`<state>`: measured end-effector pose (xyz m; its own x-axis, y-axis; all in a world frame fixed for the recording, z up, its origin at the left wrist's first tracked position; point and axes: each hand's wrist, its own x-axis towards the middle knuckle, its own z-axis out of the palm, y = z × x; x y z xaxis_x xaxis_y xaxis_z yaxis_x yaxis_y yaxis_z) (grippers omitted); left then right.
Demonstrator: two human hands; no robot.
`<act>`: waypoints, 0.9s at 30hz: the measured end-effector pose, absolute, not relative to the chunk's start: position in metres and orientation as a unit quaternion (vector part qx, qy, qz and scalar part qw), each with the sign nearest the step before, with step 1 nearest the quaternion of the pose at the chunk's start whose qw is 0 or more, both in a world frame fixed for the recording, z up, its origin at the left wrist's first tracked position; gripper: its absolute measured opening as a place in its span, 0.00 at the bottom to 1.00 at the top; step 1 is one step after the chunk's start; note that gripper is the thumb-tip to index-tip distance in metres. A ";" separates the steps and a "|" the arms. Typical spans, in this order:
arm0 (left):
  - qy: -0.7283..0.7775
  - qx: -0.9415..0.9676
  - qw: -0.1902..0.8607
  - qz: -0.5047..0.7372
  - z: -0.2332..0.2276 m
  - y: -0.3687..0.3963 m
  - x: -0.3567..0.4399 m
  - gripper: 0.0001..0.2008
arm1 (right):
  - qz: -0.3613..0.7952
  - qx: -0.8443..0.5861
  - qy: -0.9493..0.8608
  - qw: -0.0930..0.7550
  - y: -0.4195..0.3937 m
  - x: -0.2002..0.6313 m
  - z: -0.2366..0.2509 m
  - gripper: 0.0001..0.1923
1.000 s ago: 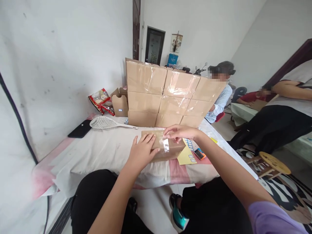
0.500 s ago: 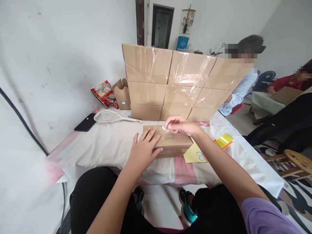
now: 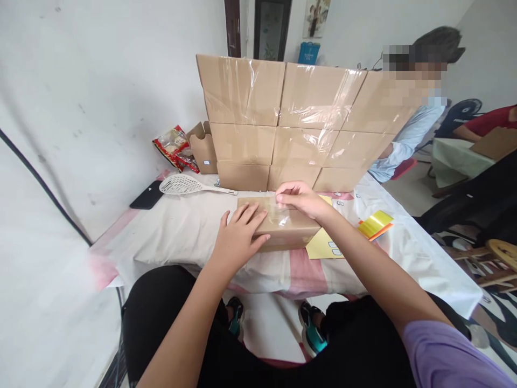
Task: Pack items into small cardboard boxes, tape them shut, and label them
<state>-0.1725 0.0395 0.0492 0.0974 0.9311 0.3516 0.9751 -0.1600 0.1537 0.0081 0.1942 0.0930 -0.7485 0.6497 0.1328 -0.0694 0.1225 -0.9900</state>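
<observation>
My left hand (image 3: pixel 238 241) flat on a small box (image 3: pixel 283 229), my right hand (image 3: pixel 301 198) pressing clear tape (image 3: pixel 278 217) on it, stacked boxes (image 3: pixel 299 126) behind on the bench (image 3: pixel 181 231)

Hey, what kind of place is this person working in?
Probably a home room used for packing parcels: taped cardboard boxes stacked on a cloth-covered table, the left hand and right hand on another small box, and co-workers nearby.

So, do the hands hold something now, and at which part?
Nothing is lifted. The left hand lies flat on the near left top of the small box; the right hand presses clear tape onto its top.
</observation>
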 end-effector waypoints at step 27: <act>-0.672 -0.720 0.082 -0.153 0.056 0.035 -0.149 0.37 | 0.611 -0.189 -0.671 0.376 0.188 0.016 0.090 0.19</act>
